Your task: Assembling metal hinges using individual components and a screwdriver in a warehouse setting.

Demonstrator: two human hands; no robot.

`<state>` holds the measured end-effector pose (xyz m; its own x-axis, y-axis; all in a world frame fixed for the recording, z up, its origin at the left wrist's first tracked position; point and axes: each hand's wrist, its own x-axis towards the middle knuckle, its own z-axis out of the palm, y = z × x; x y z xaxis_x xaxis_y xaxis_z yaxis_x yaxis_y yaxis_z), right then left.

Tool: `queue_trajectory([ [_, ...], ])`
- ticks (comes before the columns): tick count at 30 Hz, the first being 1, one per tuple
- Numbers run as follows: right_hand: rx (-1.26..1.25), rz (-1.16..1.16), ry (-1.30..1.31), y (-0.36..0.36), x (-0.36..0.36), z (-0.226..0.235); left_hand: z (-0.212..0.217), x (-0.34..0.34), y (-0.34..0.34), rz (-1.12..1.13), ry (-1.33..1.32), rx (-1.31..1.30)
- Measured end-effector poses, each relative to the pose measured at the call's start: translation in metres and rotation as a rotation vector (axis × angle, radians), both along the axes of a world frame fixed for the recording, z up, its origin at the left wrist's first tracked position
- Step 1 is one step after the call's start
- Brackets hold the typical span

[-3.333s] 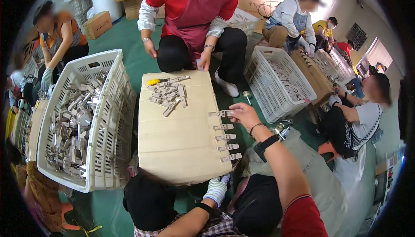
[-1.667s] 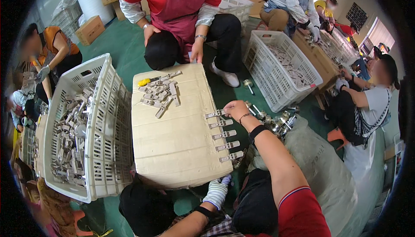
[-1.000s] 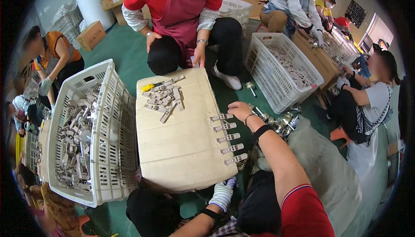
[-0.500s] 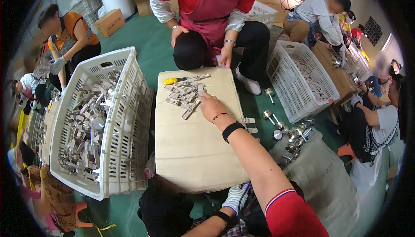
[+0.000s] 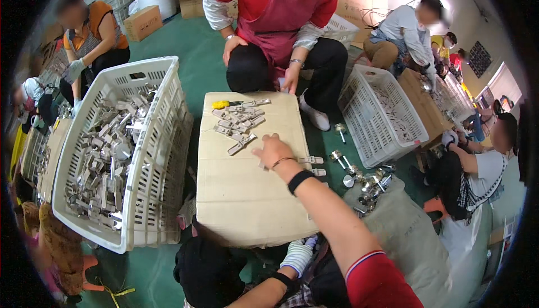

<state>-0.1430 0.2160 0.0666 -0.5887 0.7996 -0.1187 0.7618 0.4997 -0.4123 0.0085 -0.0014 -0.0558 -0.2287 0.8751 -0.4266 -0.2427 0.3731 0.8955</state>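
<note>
My bare right hand reaches over a cardboard-covered worktop, its fingers spread, just right of a small pile of metal clips. One clip lies slanted at the near end of the pile, close to my fingertips. I cannot make out a small pale bit under the fingers. A yellow-handled tool rests at the pile's far left. My left hand, in a white striped glove, is low by my lap at the worktop's near edge; its fingers are partly hidden.
A white crate heaped with metal parts stands left. At right are another crate, shiny round-headed fittings and a pale sack. More clips poke out at the worktop's right edge. A person in a maroon apron sits opposite.
My right hand has drawn back from the pile's right side toward me, and its fingers have spread. My left hand stays low by my lap. The whole view has shifted slightly.
</note>
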Motion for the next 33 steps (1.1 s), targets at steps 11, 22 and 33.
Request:
queue_trajectory([
  [11,-0.003,-0.131,-0.023,0.016,-0.004,-0.037,-0.055,0.015,0.000,-0.037,-0.270,-0.072],
  [22,-0.638,-0.234,0.936,0.071,0.099,0.031,0.009,-0.007,0.000,0.013,0.094,-0.054],
  [33,-0.367,-0.394,0.868,0.102,0.141,-0.048,0.022,-0.008,0.000,0.007,0.088,-0.064],
])
